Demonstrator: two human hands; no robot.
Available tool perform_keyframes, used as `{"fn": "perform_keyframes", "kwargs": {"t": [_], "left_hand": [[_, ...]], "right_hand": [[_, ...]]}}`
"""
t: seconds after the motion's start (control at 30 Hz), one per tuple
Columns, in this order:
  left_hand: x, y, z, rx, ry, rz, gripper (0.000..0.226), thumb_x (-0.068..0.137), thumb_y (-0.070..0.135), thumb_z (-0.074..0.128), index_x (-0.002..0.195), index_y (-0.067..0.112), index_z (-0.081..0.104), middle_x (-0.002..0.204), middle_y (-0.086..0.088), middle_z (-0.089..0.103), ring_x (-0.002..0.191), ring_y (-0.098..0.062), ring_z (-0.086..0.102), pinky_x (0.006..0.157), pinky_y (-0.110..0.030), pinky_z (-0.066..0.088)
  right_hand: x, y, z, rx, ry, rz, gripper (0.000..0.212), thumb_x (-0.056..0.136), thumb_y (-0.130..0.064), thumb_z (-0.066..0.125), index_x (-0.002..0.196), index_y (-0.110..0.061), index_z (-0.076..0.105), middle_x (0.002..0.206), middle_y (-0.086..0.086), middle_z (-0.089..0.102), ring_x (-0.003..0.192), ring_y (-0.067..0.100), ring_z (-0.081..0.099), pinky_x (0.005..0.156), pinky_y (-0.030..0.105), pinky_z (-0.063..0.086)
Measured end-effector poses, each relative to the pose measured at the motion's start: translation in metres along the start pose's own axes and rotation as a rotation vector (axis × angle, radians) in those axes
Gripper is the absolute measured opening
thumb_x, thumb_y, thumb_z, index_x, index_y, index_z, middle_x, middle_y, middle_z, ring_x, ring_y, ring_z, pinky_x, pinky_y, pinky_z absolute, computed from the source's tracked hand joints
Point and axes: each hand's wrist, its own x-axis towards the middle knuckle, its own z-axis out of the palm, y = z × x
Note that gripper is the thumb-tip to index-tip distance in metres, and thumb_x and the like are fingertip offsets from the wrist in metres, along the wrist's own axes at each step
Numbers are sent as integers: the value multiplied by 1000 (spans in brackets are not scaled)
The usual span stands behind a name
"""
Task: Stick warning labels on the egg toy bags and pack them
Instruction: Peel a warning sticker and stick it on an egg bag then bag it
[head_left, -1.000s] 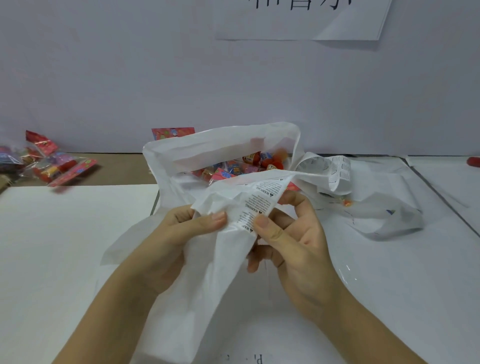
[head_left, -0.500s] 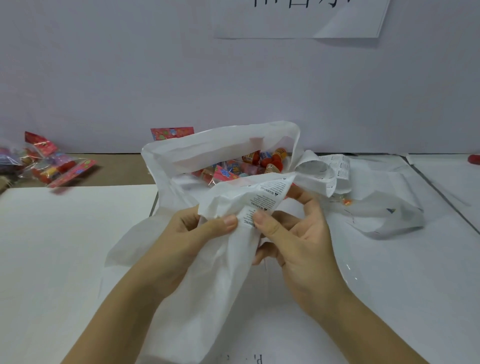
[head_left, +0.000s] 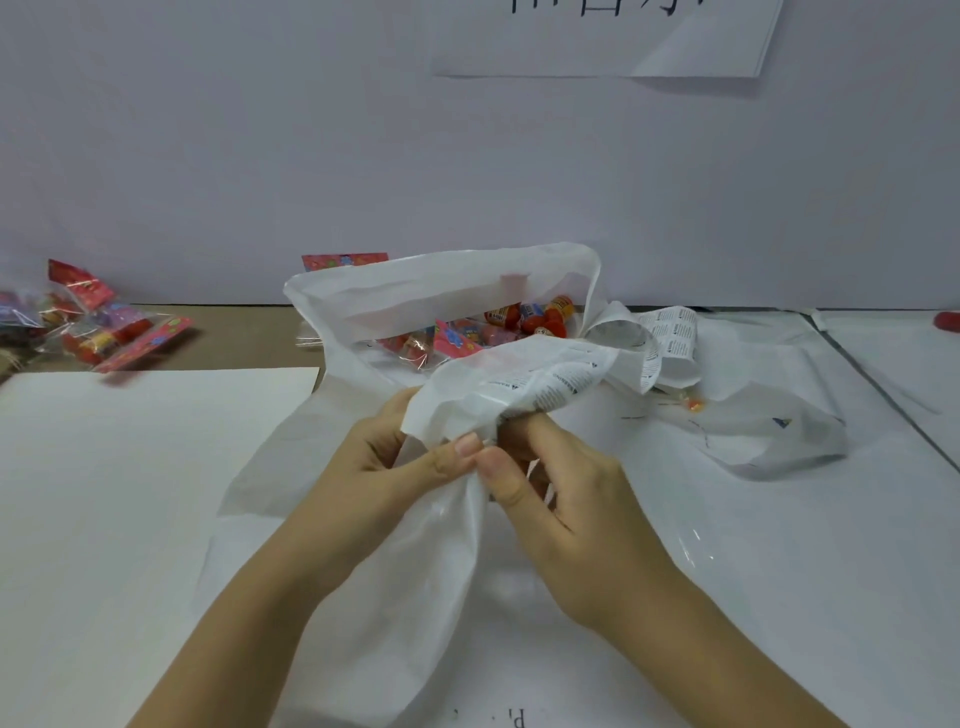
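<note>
Left hand (head_left: 374, 467) and right hand (head_left: 571, 504) together, thumbs nearly touching, both pinching the warning label strip (head_left: 561, 382) at the white bag (head_left: 441, 296) rim. Egg toy bags (head_left: 524, 319) lie inside it, just beyond the hands; loose toy bags (head_left: 93, 327) far left on the desk (head_left: 249, 338)

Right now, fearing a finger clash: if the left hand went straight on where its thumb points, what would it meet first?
Probably the thumb of the right hand: the left hand points its thumb rightward at it, tips nearly touching, both pinching the warning label strip. Depth between them is unclear.
</note>
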Motion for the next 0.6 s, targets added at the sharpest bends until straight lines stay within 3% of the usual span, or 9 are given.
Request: {"fn": "perform_keyframes", "kwargs": {"t": [0.07,0.17,0.27,0.37,0.5,0.6], "left_hand": [[0,1,0,-12,-26,-18,33,77,20,66,105,5,74,111,-15,71,103,-24,70,81,-24,54],[-1,2,2,-39,-58,-54,29,78,18,65,103,6,74,101,-9,75,97,-19,72,77,-20,53],[-1,2,4,-49,-60,-86,21,76,14,72,96,8,77,95,-7,76,90,-16,72,73,-18,53],[-2,1,7,-22,-26,-115,30,71,17,73,97,1,74,92,-12,75,85,-18,73,69,-18,54],[-3,2,9,-3,-21,-162,37,70,20,67,101,1,73,96,-15,75,87,-20,73,70,-19,54],[-3,1,12,39,3,-169,40,68,22,68,103,5,74,106,-12,73,96,-22,71,78,-24,56]], "right_hand": [[0,0,-1,-68,-36,-36,34,94,-56,31,95,-31,53,78,-18,55,72,3,52,61,18,40],[-1,-2,-2,-255,-64,-105,33,94,-55,20,86,-30,40,69,-15,44,66,11,49,56,30,40],[-1,-6,-7,-376,-104,-115,33,92,-53,15,81,-29,33,64,-12,40,61,16,49,52,31,33],[-1,-7,-11,-452,-125,-94,33,91,-53,17,77,-28,34,62,-11,46,59,15,49,51,28,26],[0,-9,-14,-448,-227,-53,32,90,-52,14,75,-28,30,59,-12,36,57,19,49,51,32,28],[1,-10,-14,-543,-213,-70,32,90,-43,24,71,-23,40,53,-7,49,49,23,52,45,28,27]]}}
